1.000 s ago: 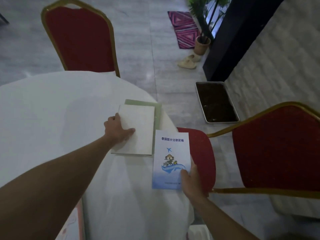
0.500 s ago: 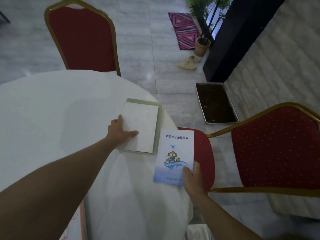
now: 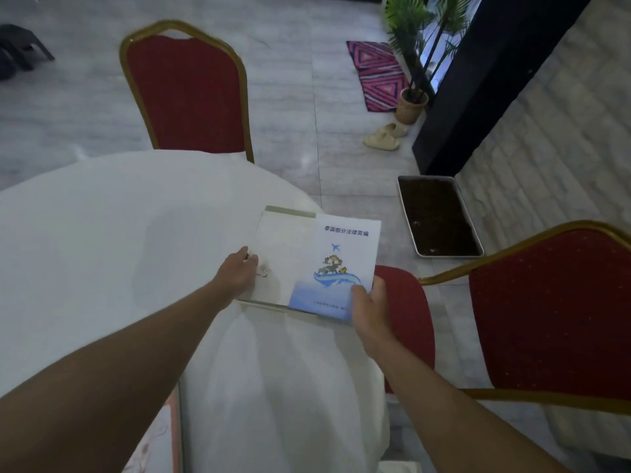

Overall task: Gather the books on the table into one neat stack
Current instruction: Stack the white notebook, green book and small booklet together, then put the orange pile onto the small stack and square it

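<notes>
The blue-and-white booklet (image 3: 336, 264) is lying partly over the right side of the two books already piled at the table's near-right edge: a white book (image 3: 283, 257) on top of a green one (image 3: 290, 211), of which only a strip along the far edge is showing. The booklet's long axis is running away from the person, roughly in line with the pile beneath, but it is sitting off to the right, its right edge overhanging the pile and the rim of the table (image 3: 102, 233).

The right hand (image 3: 367, 303) is pinching the booklet's near right corner, thumb on the cover and fingers underneath, so this hand is the one carrying the move. The left hand (image 3: 239, 271) is resting against the white book's left edge, fingers curled at the side; I cannot tell whether it is gripping the book or only steadying it.

As I judge it, the coming move is turning on a short slide to the left, until the booklet's edges are meeting those of the pile.

Nothing on the table is standing in the way. Just beyond the right hand, a red chair seat (image 3: 406, 312) is sitting below the table's rim, so a slip would be dropping the booklet there. Another red chair (image 3: 186, 93) is standing at the far side, well apart.
</notes>
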`<move>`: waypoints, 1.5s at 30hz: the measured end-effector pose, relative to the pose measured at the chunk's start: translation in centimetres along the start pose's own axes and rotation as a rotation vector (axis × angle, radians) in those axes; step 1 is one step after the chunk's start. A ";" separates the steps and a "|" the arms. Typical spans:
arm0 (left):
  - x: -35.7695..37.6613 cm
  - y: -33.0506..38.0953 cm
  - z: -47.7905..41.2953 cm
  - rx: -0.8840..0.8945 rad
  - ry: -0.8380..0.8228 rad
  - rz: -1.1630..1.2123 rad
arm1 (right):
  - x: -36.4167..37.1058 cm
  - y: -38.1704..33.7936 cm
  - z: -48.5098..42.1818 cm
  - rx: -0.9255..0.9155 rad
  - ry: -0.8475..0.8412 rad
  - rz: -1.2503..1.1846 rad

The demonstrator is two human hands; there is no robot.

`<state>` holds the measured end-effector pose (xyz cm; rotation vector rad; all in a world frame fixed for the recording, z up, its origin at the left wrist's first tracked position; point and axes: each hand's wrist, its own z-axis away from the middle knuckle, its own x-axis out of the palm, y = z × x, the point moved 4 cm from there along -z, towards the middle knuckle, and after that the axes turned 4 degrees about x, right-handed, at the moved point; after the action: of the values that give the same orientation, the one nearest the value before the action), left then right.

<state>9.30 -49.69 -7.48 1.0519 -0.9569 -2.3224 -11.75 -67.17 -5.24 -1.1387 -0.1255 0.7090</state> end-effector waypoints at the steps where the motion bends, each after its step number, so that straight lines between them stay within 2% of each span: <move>1: 0.0 -0.3 -0.2 -0.004 -0.026 0.041 | 1.5 -0.2 -0.2 0.005 -0.039 0.023; 6: -0.1 -0.5 -0.4 0.028 -0.070 0.007 | 6.4 0.1 -0.7 0.071 -0.147 0.222; 9: 0.5 -0.6 -0.6 0.065 -0.065 -0.122 | 7.4 0.7 -1.1 0.068 -0.111 0.406; 13: 0.8 -0.5 -0.3 0.138 -0.067 -0.384 | 8.4 0.8 -1.6 0.013 -0.162 0.594; 21: 0.9 -0.6 -0.1 0.184 -0.044 -0.412 | 9.3 1.0 -1.7 -0.009 -0.216 0.713; 24: 0.7 -0.3 -0.1 0.140 -0.078 -0.395 | 9.1 0.8 -1.7 -0.001 -0.244 0.699; 31: -0.6 -1.7 0.3 0.161 -0.186 -0.401 | 8.1 0.0 -0.6 -0.018 -0.247 0.684; 35: -2.4 -2.3 4.1 0.118 -0.101 -0.428 | 7.5 -1.0 1.8 -0.187 -0.105 0.734; 38: -4.2 -4.0 6.9 0.106 -0.028 -0.443 | 8.1 -1.5 4.2 -0.273 -0.082 0.746; 45: -9.2 -11.7 15.0 -0.036 0.139 -0.438 | 12.6 2.0 11.9 -0.234 -0.346 0.748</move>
<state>2.42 -29.96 -4.37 1.5099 -0.6795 -2.5483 -8.09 -50.08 -4.99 -1.2795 -0.0720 1.5901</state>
